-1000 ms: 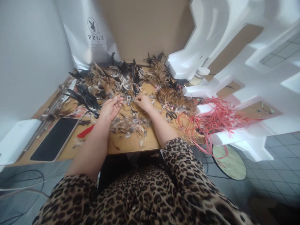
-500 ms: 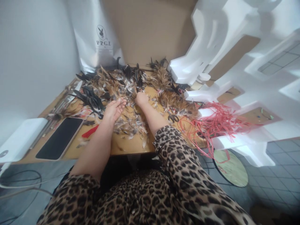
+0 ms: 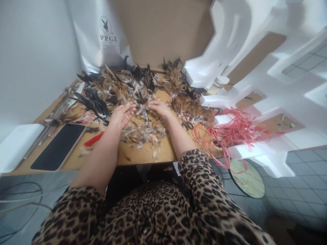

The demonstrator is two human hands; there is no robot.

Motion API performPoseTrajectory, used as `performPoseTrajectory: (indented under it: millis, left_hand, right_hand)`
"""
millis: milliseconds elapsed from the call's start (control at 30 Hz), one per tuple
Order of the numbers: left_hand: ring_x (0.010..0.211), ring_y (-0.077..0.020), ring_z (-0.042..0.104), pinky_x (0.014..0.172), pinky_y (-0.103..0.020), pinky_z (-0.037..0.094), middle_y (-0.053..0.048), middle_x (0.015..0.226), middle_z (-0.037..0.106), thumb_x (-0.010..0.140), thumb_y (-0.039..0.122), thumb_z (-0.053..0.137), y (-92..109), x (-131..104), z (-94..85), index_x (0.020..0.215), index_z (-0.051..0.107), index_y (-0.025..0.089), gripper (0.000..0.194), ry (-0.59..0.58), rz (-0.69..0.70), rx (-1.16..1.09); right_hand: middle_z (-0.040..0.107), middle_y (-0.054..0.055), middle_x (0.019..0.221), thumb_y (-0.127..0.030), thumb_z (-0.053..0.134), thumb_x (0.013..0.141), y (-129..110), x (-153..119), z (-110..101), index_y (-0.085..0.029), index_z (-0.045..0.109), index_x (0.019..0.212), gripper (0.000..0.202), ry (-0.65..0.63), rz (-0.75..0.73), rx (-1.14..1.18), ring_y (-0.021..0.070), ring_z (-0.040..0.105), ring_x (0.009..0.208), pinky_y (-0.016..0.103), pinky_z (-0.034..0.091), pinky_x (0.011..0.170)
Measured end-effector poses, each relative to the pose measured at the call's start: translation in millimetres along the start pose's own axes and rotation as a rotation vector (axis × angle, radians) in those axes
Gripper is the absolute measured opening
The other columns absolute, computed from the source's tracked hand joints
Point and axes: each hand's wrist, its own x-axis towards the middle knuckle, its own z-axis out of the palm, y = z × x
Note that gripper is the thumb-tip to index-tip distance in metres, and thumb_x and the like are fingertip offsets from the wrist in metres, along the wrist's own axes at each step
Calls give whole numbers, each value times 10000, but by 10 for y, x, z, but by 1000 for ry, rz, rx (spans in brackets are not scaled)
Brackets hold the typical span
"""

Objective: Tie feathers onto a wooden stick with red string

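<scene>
Between the curled left hand (image 3: 121, 116) and right hand (image 3: 160, 109) lie feathers (image 3: 141, 109), any grip unclear.

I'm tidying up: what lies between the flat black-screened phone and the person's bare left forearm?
In the head view, a bright red flat strip and small feather scraps lie on the brown tabletop between phone and forearm.

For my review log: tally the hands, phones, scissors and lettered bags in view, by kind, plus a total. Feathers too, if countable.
Hands: 2 (left hand, right hand)
Phone: 1
Scissors: 1
Lettered bag: 1
Total: 5
Feathers left out: too many, overlapping, to count.
</scene>
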Motion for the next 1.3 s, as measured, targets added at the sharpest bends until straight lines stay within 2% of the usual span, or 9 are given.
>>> performPoseTrajectory:
  millis: [133,200,433,567,667,800,933,1133,1300]
  left_hand:
    - [589,-91,653,516,-155,504,-80,753,706,848,109,575,4,-11,15,831,655,72,89,0,-8,34]
    - [593,-89,654,526,-152,504,-83,764,707,837,120,596,6,-21,30,838,654,73,74,8,-2,61]
    - [568,-82,648,523,-135,494,-92,736,704,823,139,617,-10,-53,75,822,648,73,72,21,39,170]
    - [570,-78,646,525,-136,501,-87,738,707,834,124,593,-21,-28,47,817,651,74,78,-13,83,167]
    - [570,-81,647,521,-139,500,-97,752,708,839,113,578,-14,-11,29,823,654,65,92,-19,111,156]
    - [566,-78,643,531,-138,496,-86,751,709,830,137,606,7,-22,44,840,646,80,71,9,104,162]
    - [560,-79,642,535,-141,495,-79,731,704,830,140,611,32,-49,76,845,640,81,68,34,93,159]
    - [565,-78,639,533,-141,491,-80,742,701,825,125,612,63,-76,98,838,637,78,55,50,102,140]
    - [612,-79,649,539,-141,495,-97,868,714,804,140,635,108,-92,89,823,634,88,55,59,141,164]
  right_hand:
    - [684,72,1001,-193,593,752,94,4,-9,-103,595,1140,398,285,-125,-197,108,618,813,238,484,793]
    - [674,87,1077,-197,565,773,84,-21,-28,-97,605,1140,383,325,-202,-336,124,620,914,247,466,857]
    - [686,40,941,-252,499,826,-70,-234,76,-132,698,928,254,111,-365,-728,151,601,883,257,430,863]
    - [641,42,964,-243,497,832,-114,-326,257,-166,695,973,255,-21,-463,-903,176,560,935,287,404,881]
    - [600,59,1087,-219,516,825,-128,-381,387,-211,673,1068,289,-75,-516,-1055,219,504,1033,343,371,909]
    - [554,80,1206,-231,462,883,-117,-411,514,-252,652,1121,305,-62,-547,-1206,263,416,1140,404,314,930]
    - [597,78,1121,-255,412,925,-92,-383,555,-250,686,1005,285,-85,-577,-1258,254,412,1137,426,259,961]
    - [614,66,1110,-256,437,911,-94,-357,456,-212,655,1012,244,1,-573,-1138,228,467,1074,370,290,933]
    - [590,91,1142,-247,393,925,-133,-375,307,-186,626,1053,273,127,-548,-1149,239,454,1097,366,289,936]
